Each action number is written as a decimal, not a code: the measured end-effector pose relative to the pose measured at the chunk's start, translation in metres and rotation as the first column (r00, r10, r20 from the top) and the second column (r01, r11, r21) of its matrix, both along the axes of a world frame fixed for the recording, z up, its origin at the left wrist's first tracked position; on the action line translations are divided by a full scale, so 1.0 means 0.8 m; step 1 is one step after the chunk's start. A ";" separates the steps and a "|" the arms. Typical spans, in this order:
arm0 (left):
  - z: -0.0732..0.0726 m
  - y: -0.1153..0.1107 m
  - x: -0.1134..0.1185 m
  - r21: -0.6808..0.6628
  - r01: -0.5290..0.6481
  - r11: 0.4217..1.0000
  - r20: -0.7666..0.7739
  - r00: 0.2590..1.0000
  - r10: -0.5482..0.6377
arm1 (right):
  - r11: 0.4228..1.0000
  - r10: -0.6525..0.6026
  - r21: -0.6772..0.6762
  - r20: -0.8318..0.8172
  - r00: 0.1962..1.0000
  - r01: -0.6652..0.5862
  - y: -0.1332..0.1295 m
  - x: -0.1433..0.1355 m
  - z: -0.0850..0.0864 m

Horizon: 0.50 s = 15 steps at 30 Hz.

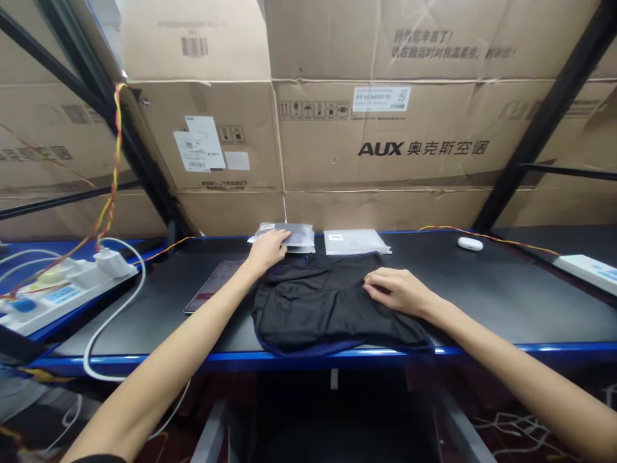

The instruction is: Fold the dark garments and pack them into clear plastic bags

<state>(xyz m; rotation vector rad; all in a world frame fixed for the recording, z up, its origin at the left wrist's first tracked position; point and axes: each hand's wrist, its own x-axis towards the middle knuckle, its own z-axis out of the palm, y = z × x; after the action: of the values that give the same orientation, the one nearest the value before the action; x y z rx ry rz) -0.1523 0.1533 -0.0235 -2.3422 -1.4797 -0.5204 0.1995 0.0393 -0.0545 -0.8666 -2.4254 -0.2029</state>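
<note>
A piece of black cloth [318, 308] with a dark blue edge lies wrinkled on the shelf in front of me, reaching its front edge. At its right part, my right hand [398, 290] is closed, fingers curled against the fabric in a pinch. Farther back, my left hand [268, 251] rests with outstretched fingers on a flat packet [301, 236] in clear plastic. A second flat packet [355, 242], pale with a small white label, lies to the right of it, just behind the cloth. Neither hand touches this one.
A dark tablet or phone [212, 288] lies left of the cloth, partly behind my left forearm. White power strips [62, 292] with plugs and cables sit at the left, another strip [590, 273] at the right. A white earbud case [470, 244] stands near the back. Cardboard [318, 154] walls the rear.
</note>
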 end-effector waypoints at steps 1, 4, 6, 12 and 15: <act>-0.003 0.002 -0.001 -0.028 0.008 1.000 -0.001 1.000 -0.008 | 1.000 0.001 -0.010 -0.003 1.000 -0.001 0.001 0.000 -0.001; -0.006 0.004 0.000 -0.095 0.005 0.995 0.006 1.000 -0.005 | 0.999 0.003 -0.054 -0.028 1.000 -0.004 0.001 0.001 0.000; -0.002 0.001 0.001 -0.138 0.001 0.990 0.024 1.000 0.002 | 0.995 0.004 -0.097 -0.063 0.998 -0.010 0.000 0.000 0.001; 0.014 -0.047 0.026 -0.216 0.297 0.930 0.149 0.951 -0.270 | 0.978 0.009 -0.204 -0.130 0.991 -0.036 0.004 -0.007 0.009; 0.012 -0.084 0.042 -0.412 0.431 0.803 0.114 0.899 -0.424 | 0.942 -0.033 -0.334 -0.007 0.999 0.029 0.009 -0.014 0.011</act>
<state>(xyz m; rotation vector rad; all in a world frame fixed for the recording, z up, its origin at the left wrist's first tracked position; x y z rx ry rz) -0.1185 0.0861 -0.0136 -3.0605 -1.1479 -0.3368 0.1887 0.0461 -0.0455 -1.0479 -2.4745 0.2106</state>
